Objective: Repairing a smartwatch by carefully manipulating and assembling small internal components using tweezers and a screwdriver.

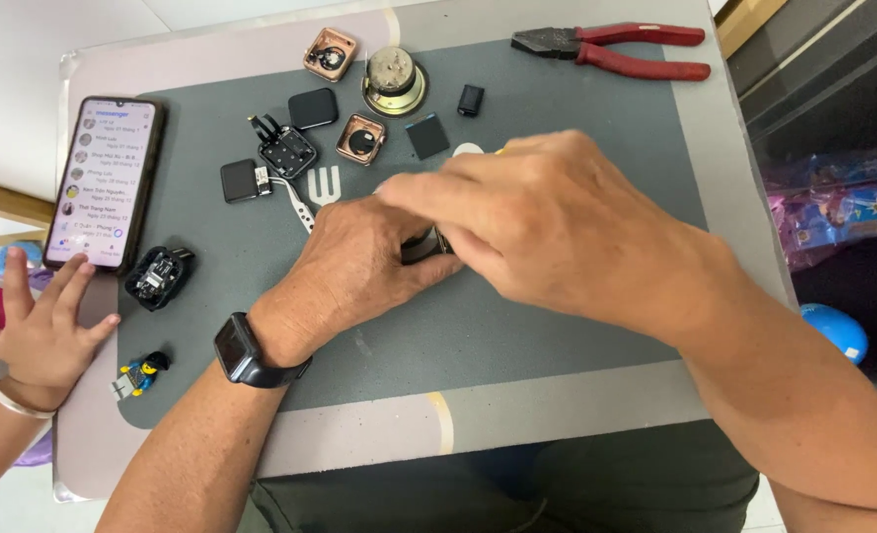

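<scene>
Head view: left hand (359, 271) pinching small dark watch part (420, 245) at mat (517, 326) centre to steady it; right hand (557, 222) curled over, gripping yellow-tipped tool (498, 151). Pliers (616, 49) parked near far right corner.

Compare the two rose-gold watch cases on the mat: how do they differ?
The far rose-gold case lies at the mat's top edge and shows a coiled part inside. The near rose-gold case lies well inside the mat and shows a dark round part. Both are square, open, and untouched by the left hand or right hand.
</scene>
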